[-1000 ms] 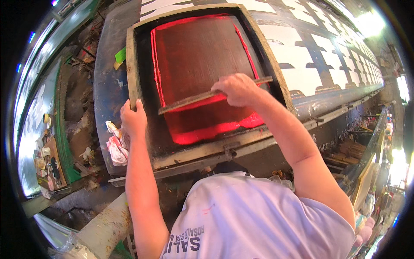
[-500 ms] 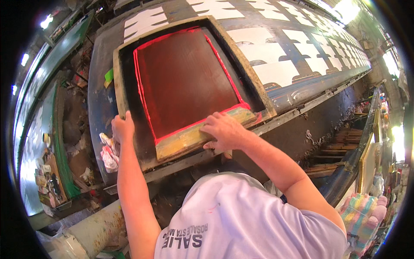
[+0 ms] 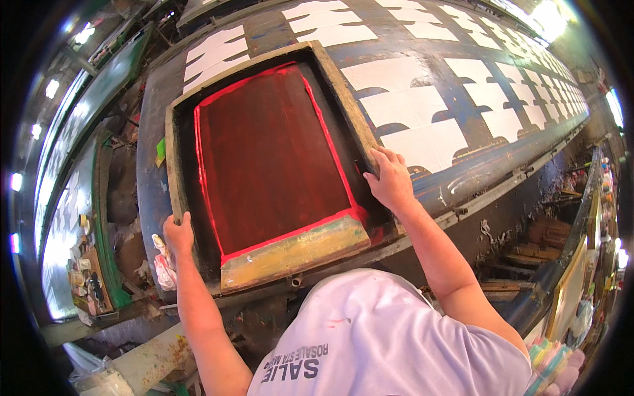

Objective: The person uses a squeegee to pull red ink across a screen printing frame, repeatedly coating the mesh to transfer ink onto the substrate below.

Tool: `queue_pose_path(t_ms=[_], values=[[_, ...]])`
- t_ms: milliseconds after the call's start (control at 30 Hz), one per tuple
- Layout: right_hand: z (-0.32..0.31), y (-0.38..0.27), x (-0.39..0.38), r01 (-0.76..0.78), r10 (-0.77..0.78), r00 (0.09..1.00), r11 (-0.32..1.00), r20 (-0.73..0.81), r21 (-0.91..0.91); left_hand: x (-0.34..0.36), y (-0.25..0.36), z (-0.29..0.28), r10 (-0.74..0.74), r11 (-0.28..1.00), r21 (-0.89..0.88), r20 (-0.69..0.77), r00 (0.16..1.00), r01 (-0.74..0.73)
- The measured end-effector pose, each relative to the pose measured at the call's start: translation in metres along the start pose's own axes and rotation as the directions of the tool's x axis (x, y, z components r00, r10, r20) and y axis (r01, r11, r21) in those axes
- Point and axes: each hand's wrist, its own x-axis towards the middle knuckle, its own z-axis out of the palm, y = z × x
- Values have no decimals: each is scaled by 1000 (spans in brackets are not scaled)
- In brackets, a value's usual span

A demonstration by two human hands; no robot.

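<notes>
A wooden screen-printing frame (image 3: 351, 92) lies on the long dark printing table, its mesh (image 3: 271, 158) stained dark red. Bright red ink (image 3: 328, 135) runs in thick lines along the edges of the print area. At the near end, a broad wooden squeegee (image 3: 297, 254) rests inside the frame, with no hand on it. My left hand (image 3: 179, 235) is closed round the near part of the left rail. On the right rail, my right hand (image 3: 391, 177) grips with its fingers over the outer side and the thumb inside.
White cut fabric pieces (image 3: 422, 146) lie in rows along the table (image 3: 456, 171). A stained rag (image 3: 164, 269) sits by my left hand, and a green scrap (image 3: 160, 152) lies beyond it. Wooden frames (image 3: 566, 284) lean at the right. Another long table (image 3: 78, 125) stands at the left.
My right hand has left the squeegee and moved up to the frame's right rail. The squeegee stays at the near end. My left hand still holds the left rail.
</notes>
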Motion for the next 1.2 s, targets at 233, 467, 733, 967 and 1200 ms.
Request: queue_pose_path(t_ms=[233,467,733,967,1200], values=[[16,4,35,-231,235,962,972,137,-42,2,-3,1,24,1000,1,-1,1000,-24],[19,4,44,-219,220,968,975,118,-22,4,-10,0,-9,1000,15,58,998,8],[-7,-1,48,-166,163,985,983,47,83,22,-19,-6,50,966,-258,112,992,-20],[-53,32,76,-153,153,988,982,14,108,22,36,-27,60,923,-385,116,991,-10],[-96,162,108,-206,215,975,970,-58,131,-33,172,3,130,928,-353,14,991,-117]])
